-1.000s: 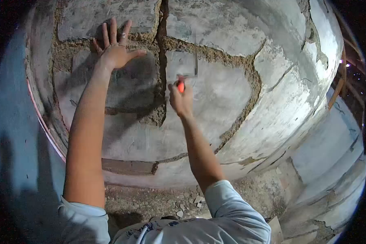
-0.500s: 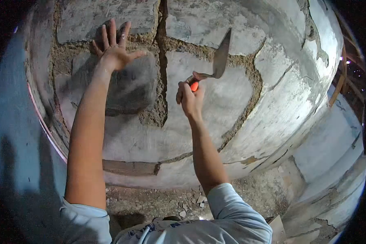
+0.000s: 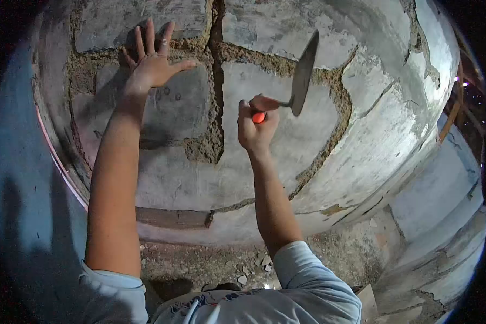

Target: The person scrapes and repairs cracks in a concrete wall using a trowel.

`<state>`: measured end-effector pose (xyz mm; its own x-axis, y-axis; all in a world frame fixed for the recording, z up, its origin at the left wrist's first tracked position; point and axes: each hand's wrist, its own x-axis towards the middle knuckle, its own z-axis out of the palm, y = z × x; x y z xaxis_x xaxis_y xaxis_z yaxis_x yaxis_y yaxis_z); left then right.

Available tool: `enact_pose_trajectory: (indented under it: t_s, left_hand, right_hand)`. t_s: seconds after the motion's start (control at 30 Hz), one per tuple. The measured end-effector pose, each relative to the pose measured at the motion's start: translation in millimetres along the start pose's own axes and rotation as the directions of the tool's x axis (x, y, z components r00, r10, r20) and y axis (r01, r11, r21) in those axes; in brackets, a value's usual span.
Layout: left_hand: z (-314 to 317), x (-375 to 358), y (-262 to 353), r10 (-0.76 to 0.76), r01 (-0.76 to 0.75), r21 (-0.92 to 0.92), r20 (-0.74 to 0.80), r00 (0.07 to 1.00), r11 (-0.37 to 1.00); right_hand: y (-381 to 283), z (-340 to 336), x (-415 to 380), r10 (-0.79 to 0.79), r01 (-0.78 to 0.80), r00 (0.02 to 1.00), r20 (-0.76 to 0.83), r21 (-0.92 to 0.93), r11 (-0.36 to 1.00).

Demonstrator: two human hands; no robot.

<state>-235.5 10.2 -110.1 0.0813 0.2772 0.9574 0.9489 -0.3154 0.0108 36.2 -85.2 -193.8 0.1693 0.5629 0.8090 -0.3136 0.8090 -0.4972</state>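
A: Where's the trowel?
B: In the right hand, out in front of the wall. The trowel has its blade slanting up and to the right, tip highest.

A: How firm is the hold?
B: The fingers are clenched round the handle; its orange end shows in the fist. How hard they squeeze, I can't tell.

A: Does the blade touch the wall?
B: I can't tell. It overlaps the rough groove in the view, up where the groove runs across and then bends down on the right.

A: And the left hand?
B: Nothing in its grasp. The left hand is spread out with its back to us, seemingly flat on the wall, thumb pointing right towards the dark crack but apart from it. Below it is a shaded grey patch.

A: So the crack lies between the hands?
B: Yes, running down from the top, left of the right fist.

A: What's underneath?
B: Ground strewn with broken chips, near a pale sleeve on the right arm.
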Motion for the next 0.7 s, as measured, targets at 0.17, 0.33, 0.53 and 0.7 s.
enact_pose_trajectory:
  t_s: [0.17,0.33,0.53,0.7]
  left_hand:
    - [8.0,2.8,-5.1,-0.009,0.009,0.002,0.029,1.0,1.0]
    - [-1.1,0.5,0.8,0.016,-0.016,-0.001,-0.046,0.999,1.0]
    - [4.5,-0.6,-1.5,0.034,-0.033,0.014,-0.047,0.998,0.999]
    - [11.9,2.9,-5.4,0.04,-0.042,-0.031,-0.085,0.996,0.999]
  right_hand:
    - [13.1,-18.3,9.3,0.209,-0.199,0.974,-0.092,-0.791,0.579]
    - [2.0,-1.5,-4.7,-0.218,0.194,0.976,0.015,-0.522,0.831]
    - [21.3,-22.9,5.8,0.199,-0.279,0.96,-0.196,-0.7,0.657]
    - [-16.1,12.3,-6.3,-0.251,0.292,0.956,0.15,-0.497,0.817]
